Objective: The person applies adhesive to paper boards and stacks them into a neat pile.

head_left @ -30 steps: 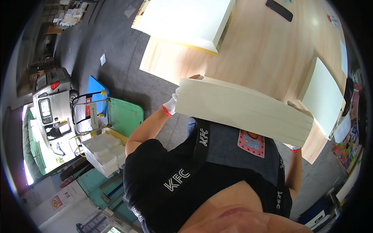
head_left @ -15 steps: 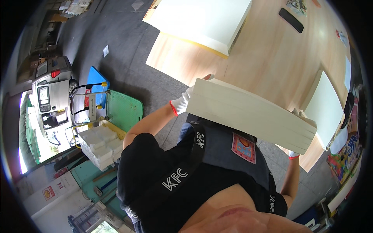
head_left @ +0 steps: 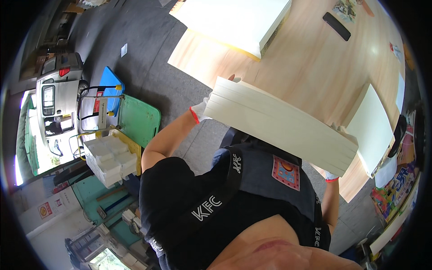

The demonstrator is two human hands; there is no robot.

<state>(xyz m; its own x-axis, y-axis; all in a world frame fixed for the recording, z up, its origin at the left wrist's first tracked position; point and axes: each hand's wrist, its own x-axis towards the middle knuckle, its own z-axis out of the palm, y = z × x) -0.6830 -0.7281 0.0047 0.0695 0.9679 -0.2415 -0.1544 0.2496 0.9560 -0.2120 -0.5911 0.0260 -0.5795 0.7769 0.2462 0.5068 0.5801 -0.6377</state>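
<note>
I hold a thick stack of long cream-white boards (head_left: pixel 279 123) level in front of my chest, by the near edge of a light wooden table (head_left: pixel 315 63). My left hand (head_left: pixel 200 110), in a white glove with a red cuff, grips the stack's left end. My right hand (head_left: pixel 332 176) is under the stack's right end; only its glove edge and red cuff show. The stack hides most of both hands' fingers. My dark apron and black shirt fill the lower picture.
On the table lie a larger stack of white boards (head_left: pixel 234 20), another white board (head_left: pixel 373 128) at the right and a flat black device (head_left: pixel 337 26). On the grey floor to my left stand a green cart (head_left: pixel 137 119), a blue cart (head_left: pixel 108 87), white foam boxes (head_left: pixel 108 157) and a van (head_left: pixel 56 85).
The stack in my hands has moved forward and to the right, closer over the table's edge. Both hands keep their grip on its ends.
</note>
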